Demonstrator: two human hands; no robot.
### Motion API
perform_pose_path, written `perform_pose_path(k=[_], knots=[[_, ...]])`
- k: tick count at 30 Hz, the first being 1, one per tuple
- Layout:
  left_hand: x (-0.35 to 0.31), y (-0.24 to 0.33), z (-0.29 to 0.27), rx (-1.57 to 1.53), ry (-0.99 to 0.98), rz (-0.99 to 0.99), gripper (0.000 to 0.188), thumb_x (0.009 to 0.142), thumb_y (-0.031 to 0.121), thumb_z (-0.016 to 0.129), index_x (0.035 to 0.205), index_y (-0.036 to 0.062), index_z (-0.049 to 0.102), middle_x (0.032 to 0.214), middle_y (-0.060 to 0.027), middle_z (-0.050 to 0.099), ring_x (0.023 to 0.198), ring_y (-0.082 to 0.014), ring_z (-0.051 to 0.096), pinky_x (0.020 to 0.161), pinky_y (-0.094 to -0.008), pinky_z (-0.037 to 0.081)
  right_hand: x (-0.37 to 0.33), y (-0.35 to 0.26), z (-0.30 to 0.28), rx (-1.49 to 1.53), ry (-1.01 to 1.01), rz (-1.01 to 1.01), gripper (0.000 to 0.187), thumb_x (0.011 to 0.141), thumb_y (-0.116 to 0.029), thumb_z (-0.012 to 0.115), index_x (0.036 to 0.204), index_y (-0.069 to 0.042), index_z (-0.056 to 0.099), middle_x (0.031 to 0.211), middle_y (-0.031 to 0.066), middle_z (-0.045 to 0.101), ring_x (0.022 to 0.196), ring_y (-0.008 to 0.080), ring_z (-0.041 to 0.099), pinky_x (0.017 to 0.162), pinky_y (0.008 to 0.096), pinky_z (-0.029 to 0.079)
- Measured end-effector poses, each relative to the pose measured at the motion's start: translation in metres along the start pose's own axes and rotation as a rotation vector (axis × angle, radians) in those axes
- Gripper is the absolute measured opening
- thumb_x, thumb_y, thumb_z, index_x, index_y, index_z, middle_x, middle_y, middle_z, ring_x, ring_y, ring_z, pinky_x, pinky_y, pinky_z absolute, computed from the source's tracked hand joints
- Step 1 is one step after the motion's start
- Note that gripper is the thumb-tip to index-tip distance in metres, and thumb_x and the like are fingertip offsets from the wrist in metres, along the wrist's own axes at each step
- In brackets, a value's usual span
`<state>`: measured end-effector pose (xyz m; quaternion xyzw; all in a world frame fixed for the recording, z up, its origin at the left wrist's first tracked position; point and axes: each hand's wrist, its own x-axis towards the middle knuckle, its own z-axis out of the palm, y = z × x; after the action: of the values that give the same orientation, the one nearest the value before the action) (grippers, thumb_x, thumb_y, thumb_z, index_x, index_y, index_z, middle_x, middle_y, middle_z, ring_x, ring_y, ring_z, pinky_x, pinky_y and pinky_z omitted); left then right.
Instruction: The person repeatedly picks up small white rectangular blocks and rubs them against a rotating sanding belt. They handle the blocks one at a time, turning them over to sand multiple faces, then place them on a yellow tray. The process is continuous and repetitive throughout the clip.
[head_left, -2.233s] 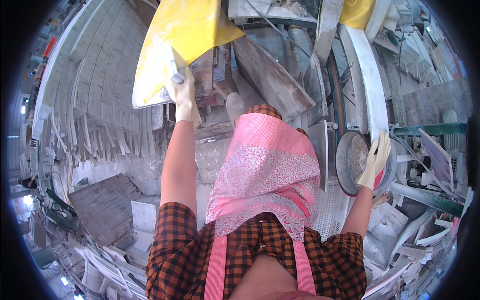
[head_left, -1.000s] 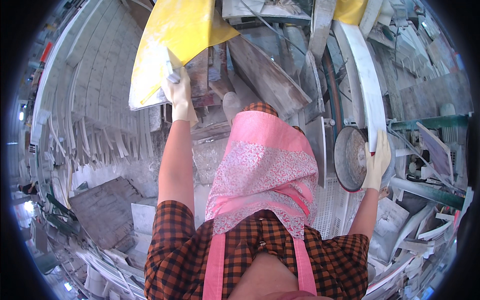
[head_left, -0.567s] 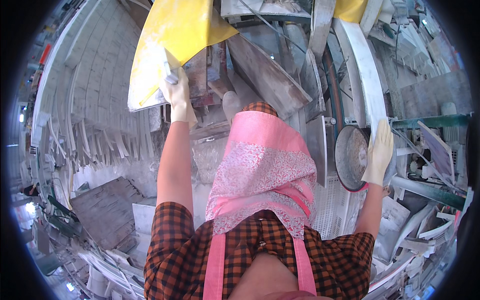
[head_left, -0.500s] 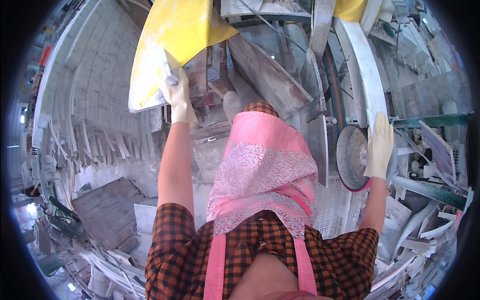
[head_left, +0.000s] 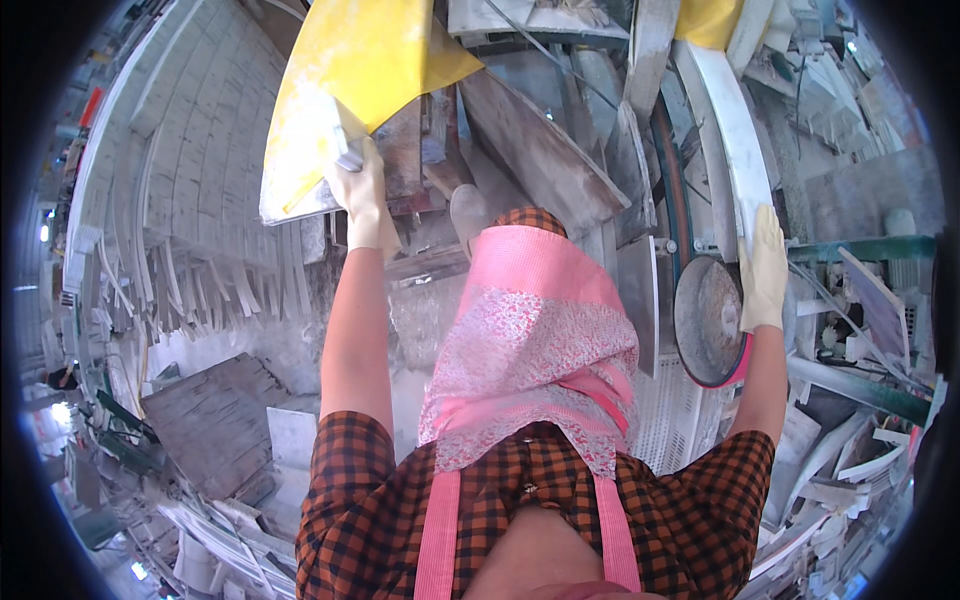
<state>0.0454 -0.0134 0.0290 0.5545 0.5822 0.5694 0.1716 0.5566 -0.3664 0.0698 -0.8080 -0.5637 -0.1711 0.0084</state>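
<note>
My left hand [head_left: 362, 195], in a pale rubber glove, is closed around a small white block-like piece [head_left: 348, 152]. It holds the piece over a dusty yellow sheet [head_left: 350, 60] draped at the upper left. On the right, my gloved right hand [head_left: 764, 275] lies flat with its fingers stretched out, against the near end of a long white strip [head_left: 725, 125]. Just left of that hand is a round grey wheel [head_left: 702, 320] with a pink edge. A dark belt [head_left: 672, 180] runs up from the wheel's left side.
A stack of long pale boards [head_left: 180, 140] stands at the left, with thin strips hanging below. Rough wooden boards [head_left: 545, 150] lean ahead of me. A green bar [head_left: 870, 250] crosses at the right, near pale offcuts [head_left: 835, 470]. A worn panel [head_left: 215, 420] lies at lower left.
My right hand has slid a little farther up along the white strip, away from me. My left hand keeps its hold on the white piece. The whole view has shifted slightly.
</note>
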Motion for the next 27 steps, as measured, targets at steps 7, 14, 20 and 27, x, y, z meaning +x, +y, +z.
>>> perform_pose_path(k=[7, 14, 20, 27], knots=[[-0.003, -0.002, 0.001, 0.196, 0.037, -0.029, 0.052, 0.082, 0.032, 0.076, 0.125, 0.0056, 0.066, 0.106, -0.0261, 0.069, 0.098, -0.0444, 0.067, 0.089, -0.0492, 0.053, 0.073, -0.009, -0.045, 0.013, -0.146, 0.367, 0.053, 0.099, -0.026, 0.058, 0.15, -0.019, 0.048, 0.144, 0.0124, 0.058, 0.133, 0.031, 0.055, 0.104, 0.0436, 0.049], [0.005, -0.006, -0.003, 0.105, -0.176, -0.097, 0.068, 0.081, 0.031, 0.075, 0.142, 0.0086, 0.055, 0.121, -0.0254, 0.065, 0.113, -0.0437, 0.061, 0.1, -0.0479, 0.048, 0.208, -0.232, -0.087, 1.654, 0.095, 0.257, 0.05, 0.099, -0.035, 0.064, 0.133, 0.002, 0.062, 0.118, 0.0067, 0.068, 0.104, 0.0145, 0.062, 0.094, 0.0332, 0.047], [0.012, 0.005, -0.028, -0.034, -0.413, -0.058, 0.101, 0.068, 0.018, 0.085, 0.153, -0.0028, 0.035, 0.133, -0.0308, 0.059, 0.128, -0.042, 0.056, 0.107, -0.0438, 0.045, 0.207, -0.444, -0.077, 1.97, -0.227, 0.173, 0.049, 0.096, -0.031, 0.069, 0.129, 0.005, 0.061, 0.115, 0.0082, 0.069, 0.1, 0.015, 0.064, 0.088, 0.029, 0.049], [0.01, 0.021, -0.035, -0.174, -0.518, -0.025, 0.12, 0.058, 0.02, 0.091, 0.157, -0.0032, 0.026, 0.139, -0.0284, 0.056, 0.13, -0.0372, 0.057, 0.107, -0.0393, 0.047, 0.192, -0.5, -0.064, 1.78, -0.207, 0.037, 0.049, 0.093, -0.036, 0.07, 0.121, 0.003, 0.065, 0.106, 0.0158, 0.069, 0.096, 0.0228, 0.067, 0.084, 0.0356, 0.052]])
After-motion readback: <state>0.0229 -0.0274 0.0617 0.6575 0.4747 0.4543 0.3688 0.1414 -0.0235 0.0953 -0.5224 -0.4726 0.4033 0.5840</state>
